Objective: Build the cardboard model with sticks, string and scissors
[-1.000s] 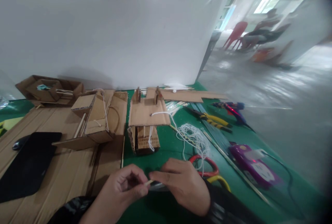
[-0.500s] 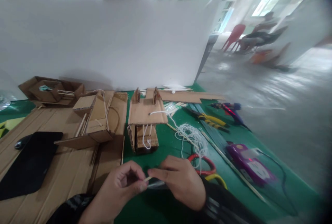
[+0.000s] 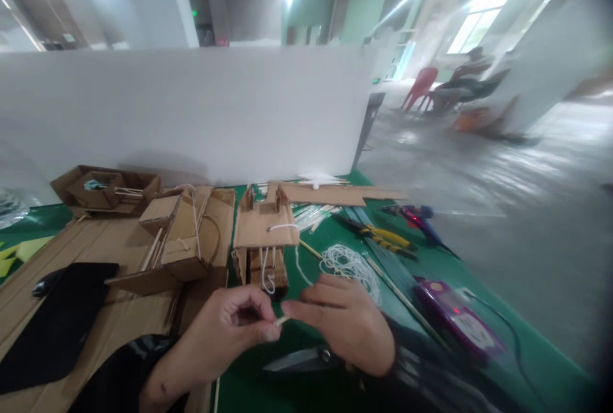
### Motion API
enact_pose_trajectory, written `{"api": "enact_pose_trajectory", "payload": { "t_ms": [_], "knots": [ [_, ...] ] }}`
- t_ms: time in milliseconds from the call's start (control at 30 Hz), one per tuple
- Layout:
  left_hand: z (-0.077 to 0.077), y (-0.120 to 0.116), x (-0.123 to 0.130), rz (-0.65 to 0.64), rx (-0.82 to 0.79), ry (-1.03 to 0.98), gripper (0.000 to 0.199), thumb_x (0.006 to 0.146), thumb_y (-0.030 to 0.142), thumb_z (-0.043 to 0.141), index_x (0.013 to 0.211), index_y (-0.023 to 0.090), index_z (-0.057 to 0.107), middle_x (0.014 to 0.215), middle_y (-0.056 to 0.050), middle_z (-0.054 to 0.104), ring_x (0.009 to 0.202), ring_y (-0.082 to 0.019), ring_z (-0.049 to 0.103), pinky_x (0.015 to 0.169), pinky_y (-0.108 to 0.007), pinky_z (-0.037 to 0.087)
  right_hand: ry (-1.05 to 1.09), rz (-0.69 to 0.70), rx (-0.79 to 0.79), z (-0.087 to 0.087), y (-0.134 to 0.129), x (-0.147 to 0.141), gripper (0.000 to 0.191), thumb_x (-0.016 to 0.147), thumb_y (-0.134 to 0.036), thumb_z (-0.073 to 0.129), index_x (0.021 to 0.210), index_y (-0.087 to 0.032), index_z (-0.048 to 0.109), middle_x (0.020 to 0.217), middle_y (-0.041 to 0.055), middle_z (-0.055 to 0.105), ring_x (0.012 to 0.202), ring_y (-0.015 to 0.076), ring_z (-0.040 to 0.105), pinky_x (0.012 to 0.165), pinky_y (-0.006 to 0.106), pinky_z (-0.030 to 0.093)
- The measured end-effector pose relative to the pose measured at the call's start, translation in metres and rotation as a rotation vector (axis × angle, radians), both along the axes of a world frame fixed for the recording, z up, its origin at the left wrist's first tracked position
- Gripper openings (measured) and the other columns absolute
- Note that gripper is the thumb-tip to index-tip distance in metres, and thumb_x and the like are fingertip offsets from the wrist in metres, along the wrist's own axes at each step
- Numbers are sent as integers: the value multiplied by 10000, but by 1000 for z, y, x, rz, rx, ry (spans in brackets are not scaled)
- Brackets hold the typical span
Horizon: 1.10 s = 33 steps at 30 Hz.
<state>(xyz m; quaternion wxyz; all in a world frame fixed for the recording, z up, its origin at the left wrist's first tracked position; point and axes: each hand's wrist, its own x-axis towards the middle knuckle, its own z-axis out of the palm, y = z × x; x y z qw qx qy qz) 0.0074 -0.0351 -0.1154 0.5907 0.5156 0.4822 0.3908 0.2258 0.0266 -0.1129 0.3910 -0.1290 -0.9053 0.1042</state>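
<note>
- Far left of the cardboard stand [image 3: 249,225], toward the wall panel [image 3: 182,106], you have an open cardboard box [image 3: 71,186]; a smaller box [image 3: 105,197] sits inside it, with a teal scrap [image 3: 93,184] in that one and thin white strips [image 3: 129,192] beside it.
- Also left of the stand but nearer you, a black pad [image 3: 62,327] lies on a cardboard sheet [image 3: 96,234], a mouse [image 3: 44,283] at its edge.
- Just left of the stand, a cardboard model [image 3: 184,263] has pale rods [image 3: 152,249] across its open part.
- Your left hand [image 3: 234,320] is on the near side of the stand, its forearm coming up from the lower left, thumb and index finger pinching a pale stick [image 3: 281,321].
- That stick is at the near side of the stand, slanting up between your hands.
- Inside the stand's open lower part, white cord [image 3: 268,282] hangs in a loop beside thin rods.
- Scissors [image 3: 299,360] lie nearer you than the stand.
- Your right hand [image 3: 352,323] is right of the stand, palm down, index fingertip at the stick's far end; your thumb is hidden, so I cannot tell whether you grip it.
- Farther right of the stand are pliers [image 3: 387,237], a glue gun [image 3: 421,225] and a purple box [image 3: 454,317].
</note>
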Motion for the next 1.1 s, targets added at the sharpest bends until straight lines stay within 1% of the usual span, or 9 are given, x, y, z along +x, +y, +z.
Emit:
{"api": "enact_pose_trajectory", "payload": {
  "t_ms": [100, 233, 400, 533, 700, 800, 867, 933, 1100],
  "knots": [
    [-6, 7, 2, 16, 50, -33, 252, 732, 337, 796, 769, 147, 635, 758, 1, 643, 704, -109, 574, 657, -191, 447, 17, -5, 9, -7, 8, -1, 262, 911, -85, 524, 1095, -194, 674, 816, 28, 696, 633, 130, 518, 566, 261, 405],
    [-18, 3, 3, 30, 68, -37, 219, 774, 344, 762, 822, 154, 663, 806, -24, 683, 781, -141, 625, 730, -219, 480, 43, -14, 6, -18, 9, -4, 253, 931, -99, 498, 1094, -195, 666, 797, 23, 693, 612, 124, 511, 547, 257, 393],
    [-25, -5, -1, 19, 65, 57, 204, 779, 333, 759, 779, 147, 678, 780, -30, 713, 747, -137, 631, 686, -202, 475, 54, 37, -19, -23, 5, -7, 290, 998, -179, 390, 1068, -186, 671, 747, 27, 678, 586, 130, 502, 532, 256, 386],
    [-26, -6, -3, -6, 56, 61, 190, 782, 320, 759, 775, 153, 669, 784, -18, 718, 750, -131, 636, 689, -197, 472, 48, 51, -45, -27, 3, -8, 299, 1010, -203, 379, 1078, -189, 670, 761, 33, 679, 600, 133, 514, 544, 259, 383],
    [-27, -6, -2, 19, 129, 93, 159, 810, 313, 728, 805, 171, 658, 807, -5, 706, 774, -126, 639, 705, -187, 477, 53, 47, -52, -30, 3, -9, 303, 1008, -194, 372, 1096, -178, 662, 770, 39, 682, 604, 137, 507, 551, 267, 383],
    [-24, -5, -4, 8, 205, 205, 86, 840, 277, 694, 846, 193, 677, 815, 9, 705, 771, -117, 640, 710, -179, 472, 20, 30, -62, -31, 3, -9, 294, 995, -174, 383, 1111, -177, 654, 769, 38, 679, 611, 142, 511, 558, 273, 387],
    [-21, -4, -6, -26, 299, 329, 51, 851, 242, 681, 823, 200, 689, 790, 20, 703, 750, -104, 634, 707, -171, 454, -11, 25, -71, -33, 4, -9, 297, 983, -152, 383, 1112, -183, 648, 760, 33, 672, 604, 143, 504, 556, 274, 384],
    [-18, -3, -9, -59, 365, 409, 61, 851, 223, 682, 795, 201, 690, 784, 26, 703, 753, -99, 635, 715, -167, 444, -40, 28, -82, -34, 3, -10, 300, 978, -147, 375, 1110, -185, 642, 750, 32, 661, 604, 146, 499, 558, 275, 381],
    [-18, -2, -11, -93, 344, 452, 63, 825, 206, 712, 769, 202, 684, 781, 44, 708, 749, -92, 651, 700, -154, 437, -102, 25, -118, -34, 0, -11, 285, 987, -192, 371, 1034, -190, 652, 709, 29, 616, 602, 153, 467, 549, 284, 342]
  ]
}}
